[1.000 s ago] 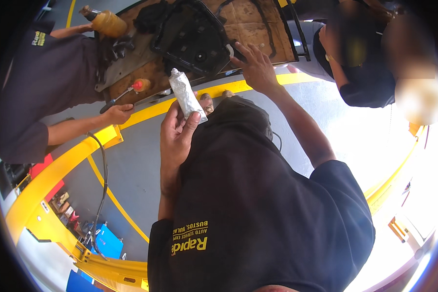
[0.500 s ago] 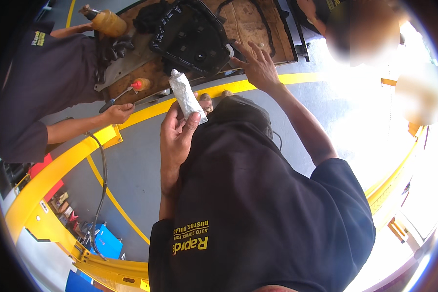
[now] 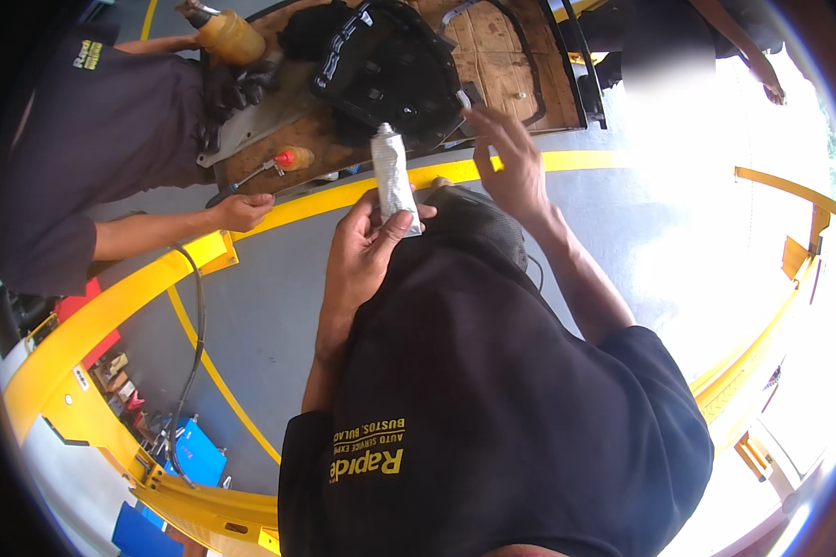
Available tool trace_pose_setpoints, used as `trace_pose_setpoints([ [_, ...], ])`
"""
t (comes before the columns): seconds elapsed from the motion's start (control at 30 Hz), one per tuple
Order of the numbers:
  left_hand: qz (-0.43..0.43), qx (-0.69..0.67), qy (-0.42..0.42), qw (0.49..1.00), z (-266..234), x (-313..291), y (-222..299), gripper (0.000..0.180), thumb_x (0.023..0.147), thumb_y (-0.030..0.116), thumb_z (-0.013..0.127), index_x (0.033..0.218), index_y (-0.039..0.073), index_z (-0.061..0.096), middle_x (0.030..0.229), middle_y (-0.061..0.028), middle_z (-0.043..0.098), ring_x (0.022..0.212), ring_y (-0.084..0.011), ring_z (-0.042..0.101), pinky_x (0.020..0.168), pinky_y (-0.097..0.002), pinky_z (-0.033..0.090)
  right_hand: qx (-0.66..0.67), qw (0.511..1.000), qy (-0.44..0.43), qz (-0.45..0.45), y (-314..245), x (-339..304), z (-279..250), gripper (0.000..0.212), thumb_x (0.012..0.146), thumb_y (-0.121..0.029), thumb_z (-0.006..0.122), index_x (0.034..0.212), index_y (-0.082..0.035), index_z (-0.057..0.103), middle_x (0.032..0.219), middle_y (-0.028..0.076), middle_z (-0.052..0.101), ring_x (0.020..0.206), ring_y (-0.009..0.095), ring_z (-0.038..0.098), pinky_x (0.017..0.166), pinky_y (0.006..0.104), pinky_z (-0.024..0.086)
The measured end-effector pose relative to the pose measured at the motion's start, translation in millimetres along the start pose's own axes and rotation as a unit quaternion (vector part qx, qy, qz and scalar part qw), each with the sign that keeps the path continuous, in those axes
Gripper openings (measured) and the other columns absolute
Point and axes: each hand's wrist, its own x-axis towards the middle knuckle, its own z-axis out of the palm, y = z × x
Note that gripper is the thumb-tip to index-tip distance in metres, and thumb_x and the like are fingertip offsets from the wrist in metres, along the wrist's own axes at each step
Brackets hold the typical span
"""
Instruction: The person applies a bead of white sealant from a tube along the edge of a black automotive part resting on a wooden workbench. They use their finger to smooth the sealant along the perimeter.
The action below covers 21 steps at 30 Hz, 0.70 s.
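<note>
My left hand [image 3: 358, 249] is closed around the lower end of a crumpled silver squeeze tube [image 3: 393, 174], held upright with its nozzle pointing away from me. My right hand [image 3: 515, 165] hovers just short of the workbench, slightly blurred, fingers apart and nothing visible in them. Beyond both hands lies a black pan-shaped engine part [image 3: 390, 79] with a raised rim. A pale patch shows on its near right edge, close to my right fingertips; I cannot tell whether it is sealant or glare.
The workbench [image 3: 492, 70] is topped with brown board and bears a dark gasket-like loop [image 3: 537, 65]. A co-worker's hand [image 3: 243, 212] is at the left, near a red-capped bottle [image 3: 295, 158] and an amber bottle [image 3: 232, 37]. Yellow rails [image 3: 93, 297] curve around me.
My right hand has drawn back from the pan's edge toward me. My left hand and the tube appear further right, and the tube stands straighter. The person at the upper right has shifted.
</note>
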Motion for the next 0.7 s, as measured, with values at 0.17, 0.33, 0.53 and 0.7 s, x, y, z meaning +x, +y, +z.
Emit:
trace_pose_setpoints([
  [0.17, -0.006, 0.037, 0.011, 0.999, 12, 11, -3, 0.034, 0.107, 0.020, 0.064, 0.128, -0.006, 0.062, 0.109, -0.0157, 0.076, 0.101, -0.0178, 0.075, 0.089, -0.0299, 0.057, -0.020, 0.982, 0.030, -0.187, -32, -16, -5, 0.059, 0.082, 0.002, 0.073, 0.136, -0.021, 0.069, 0.131, 0.004, 0.065, 0.112, 0.025, 0.068, 0.087, 0.0375, 0.059],
  [0.33, 0.042, 0.097, 0.012, 0.994, 15, 18, -13, 0.029, 0.107, 0.016, 0.063, 0.124, -0.007, 0.062, 0.107, -0.0146, 0.075, 0.100, -0.0201, 0.076, 0.087, -0.0302, 0.058, 0.032, 0.993, 0.048, -0.104, -35, -13, 0, 0.060, 0.081, 0.003, 0.075, 0.137, -0.020, 0.068, 0.134, 0.006, 0.063, 0.113, 0.027, 0.066, 0.089, 0.0392, 0.059],
  [0.53, -0.023, 0.061, 0.000, 0.998, 22, 26, -8, 0.028, 0.106, 0.021, 0.065, 0.118, -0.005, 0.064, 0.099, -0.0118, 0.077, 0.090, -0.0175, 0.076, 0.082, -0.0283, 0.058, -0.036, 0.990, 0.001, -0.135, -24, -13, -4, 0.074, 0.074, -0.010, 0.082, 0.142, -0.030, 0.064, 0.132, 0.005, 0.058, 0.112, 0.027, 0.063, 0.089, 0.0393, 0.060],
  [0.7, -0.047, 0.100, -0.038, 0.993, 36, 39, -9, 0.034, 0.104, 0.021, 0.069, 0.122, -0.008, 0.062, 0.097, -0.0138, 0.077, 0.084, -0.0147, 0.075, 0.078, -0.0261, 0.059, -0.098, 0.972, 0.015, -0.211, -10, -19, 2, 0.070, 0.068, -0.025, 0.082, 0.137, -0.031, 0.070, 0.129, 0.002, 0.059, 0.111, 0.024, 0.064, 0.083, 0.0351, 0.062],
])
